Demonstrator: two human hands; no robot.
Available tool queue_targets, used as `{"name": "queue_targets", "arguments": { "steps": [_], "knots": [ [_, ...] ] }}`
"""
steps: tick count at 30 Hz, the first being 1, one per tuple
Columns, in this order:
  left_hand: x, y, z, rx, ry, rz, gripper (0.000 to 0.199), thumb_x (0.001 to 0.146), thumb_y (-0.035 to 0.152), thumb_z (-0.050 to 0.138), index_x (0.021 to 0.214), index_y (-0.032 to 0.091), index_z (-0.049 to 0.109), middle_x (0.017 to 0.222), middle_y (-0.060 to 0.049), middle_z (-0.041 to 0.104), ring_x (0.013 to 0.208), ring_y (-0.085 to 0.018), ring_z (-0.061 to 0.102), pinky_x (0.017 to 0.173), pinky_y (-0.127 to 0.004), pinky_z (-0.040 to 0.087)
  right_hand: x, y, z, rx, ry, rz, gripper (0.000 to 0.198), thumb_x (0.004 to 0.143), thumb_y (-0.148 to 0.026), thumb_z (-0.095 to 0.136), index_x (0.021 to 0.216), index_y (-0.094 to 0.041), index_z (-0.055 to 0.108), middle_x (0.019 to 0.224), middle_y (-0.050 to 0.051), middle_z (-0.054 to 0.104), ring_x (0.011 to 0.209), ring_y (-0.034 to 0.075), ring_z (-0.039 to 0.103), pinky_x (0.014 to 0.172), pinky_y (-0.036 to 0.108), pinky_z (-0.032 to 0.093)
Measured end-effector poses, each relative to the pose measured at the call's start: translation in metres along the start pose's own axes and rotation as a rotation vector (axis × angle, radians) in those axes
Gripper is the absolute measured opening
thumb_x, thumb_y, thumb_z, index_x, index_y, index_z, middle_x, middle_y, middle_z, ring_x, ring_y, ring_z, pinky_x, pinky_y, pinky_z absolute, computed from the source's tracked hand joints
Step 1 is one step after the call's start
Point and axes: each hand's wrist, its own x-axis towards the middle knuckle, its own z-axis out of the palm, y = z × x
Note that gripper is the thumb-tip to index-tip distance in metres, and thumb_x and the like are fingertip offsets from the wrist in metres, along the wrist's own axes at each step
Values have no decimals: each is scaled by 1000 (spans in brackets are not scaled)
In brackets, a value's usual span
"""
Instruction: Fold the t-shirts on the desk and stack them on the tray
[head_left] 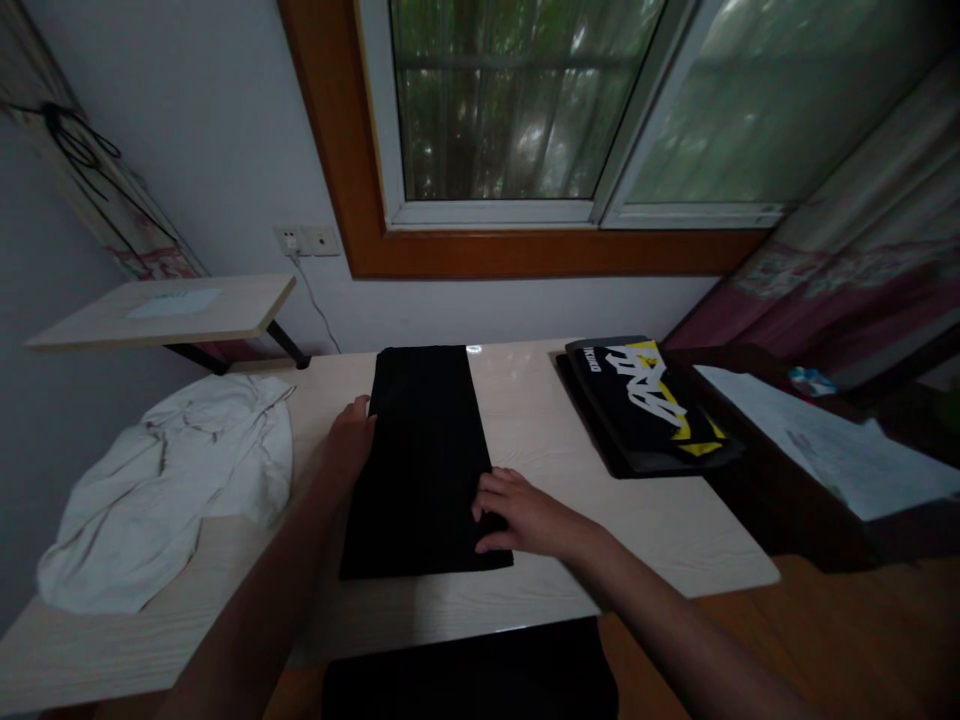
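A black folded cloth (pixel 424 460) lies as a long, flat rectangle on the pale wooden table (pixel 525 400). My left hand (pixel 351 435) touches its left edge, thumb and fingertips slightly apart; part of the fingers is hidden behind the back of the hand. On the right edge, near the lower corner, rests my right hand (pixel 517 510). Its fingers are bent loosely over the cloth, and the thumb stands apart from them.
A crumpled white cloth (pixel 180 480) lies at left, below a small raised shelf (pixel 247 305). Dark folded clothing with yellow and white print (pixel 637 410) sits at right. Beyond it is a paper sheet (pixel 825 440). A black seat (pixel 472 675) stands at the front edge.
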Motion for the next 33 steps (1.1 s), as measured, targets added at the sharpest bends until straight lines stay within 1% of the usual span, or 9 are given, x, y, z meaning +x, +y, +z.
{"name": "queue_targets", "arguments": {
  "steps": [4, 7, 11, 14, 18, 22, 24, 28, 33],
  "knots": [
    [-16, 2, -6, -58, -58, -41, 45, 92, 31, 57, 134, 15, 49, 114, -15, 67, 102, -28, 66, 90, -40, 51, -1, -2, 0, 4, 9, 4, 45, 79, -59, 77, 103, -23, 67, 103, 4, 60, 102, 23, 53, 94, 38, 40],
    [-36, -3, -9, -131, -93, -10, 57, 88, 35, 63, 138, 16, 47, 105, -11, 67, 94, -26, 66, 86, -39, 52, 0, -1, 1, 5, 14, 6, 46, 77, -61, 78, 102, -23, 67, 103, 5, 60, 101, 23, 54, 93, 38, 40],
    [-58, -17, -14, -256, -124, 20, 56, 89, 34, 57, 141, 19, 45, 85, -1, 61, 76, -19, 63, 75, -34, 51, 0, 1, 2, 13, 19, 7, 47, 76, -60, 80, 102, -23, 67, 102, 4, 60, 100, 23, 54, 93, 37, 40],
    [-67, -27, -18, -320, -99, 1, 51, 91, 31, 50, 140, 20, 45, 79, 3, 57, 69, -17, 59, 70, -31, 48, 1, 3, 2, 10, 9, 14, 48, 73, -59, 82, 102, -23, 68, 102, 3, 60, 98, 22, 54, 93, 37, 40],
    [-73, -30, -18, -296, -127, 45, 45, 93, 33, 47, 135, 19, 50, 81, 1, 59, 73, -18, 60, 72, -33, 48, 2, 2, 2, 14, 3, 23, 50, 69, -58, 85, 102, -24, 69, 102, 3, 61, 97, 22, 54, 93, 37, 40],
    [-81, -19, -17, -226, -98, 45, 47, 89, 39, 56, 130, 17, 54, 84, -2, 60, 79, -22, 60, 77, -36, 48, 1, 1, 2, 15, 9, 27, 49, 69, -56, 86, 101, -24, 69, 101, 3, 62, 97, 21, 55, 93, 36, 40],
    [-84, -13, -19, -216, -115, 37, 53, 87, 39, 59, 135, 17, 51, 86, -3, 61, 81, -22, 61, 78, -37, 48, 1, 1, 1, 18, 14, 22, 48, 69, -56, 86, 101, -24, 69, 101, 2, 62, 97, 21, 55, 93, 36, 40],
    [-87, -8, -27, -246, -229, -6, 63, 89, 36, 56, 147, 17, 41, 82, -1, 60, 76, -21, 61, 74, -35, 48, 3, 1, -1, 29, 27, 1, 44, 73, -57, 84, 100, -24, 70, 97, 1, 63, 94, 20, 56, 92, 35, 40],
    [-93, -13, -31, -294, -197, -13, 66, 88, 37, 57, 149, 19, 39, 95, -4, 61, 85, -22, 62, 81, -38, 51, 5, 3, 0, 35, 52, -15, 45, 72, -56, 85, 100, -24, 71, 98, 2, 64, 95, 21, 55, 90, 35, 40]
  ]
}}
